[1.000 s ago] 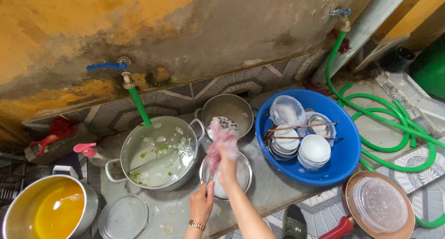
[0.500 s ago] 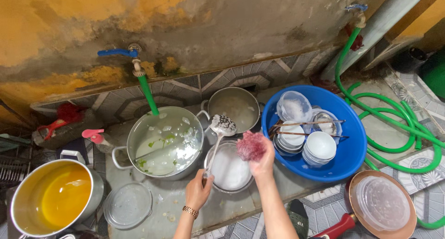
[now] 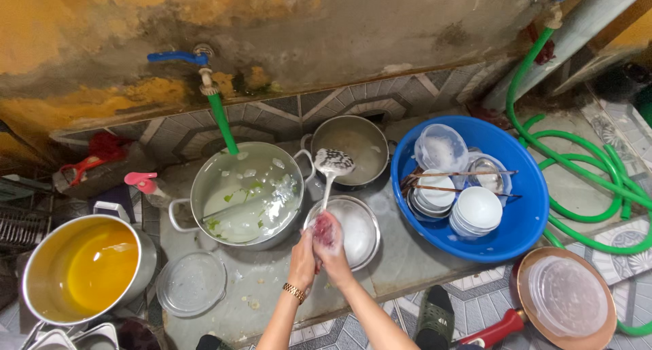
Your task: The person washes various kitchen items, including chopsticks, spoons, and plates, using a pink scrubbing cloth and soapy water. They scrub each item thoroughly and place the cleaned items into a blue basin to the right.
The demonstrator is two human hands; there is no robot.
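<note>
As gripped low, slotted ladle (image 3: 331, 170) upright, bowl toward wall.

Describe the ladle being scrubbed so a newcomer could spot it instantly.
Start at the big blue basin; left of it two hands meet above a small steel bowl. The slotted ladle rises from them, its perforated, soapy head over the round steel pot: the only long-handled utensil.

Left of the grip, a large steel pot (image 3: 248, 194) holds soapy water under a green spout (image 3: 222, 122). Further left stands a pot of yellow liquid (image 3: 85, 268). To the right, a blue basin (image 3: 526, 214) holds white bowls (image 3: 477, 211); a green hose (image 3: 584, 187) coils beyond.
</note>
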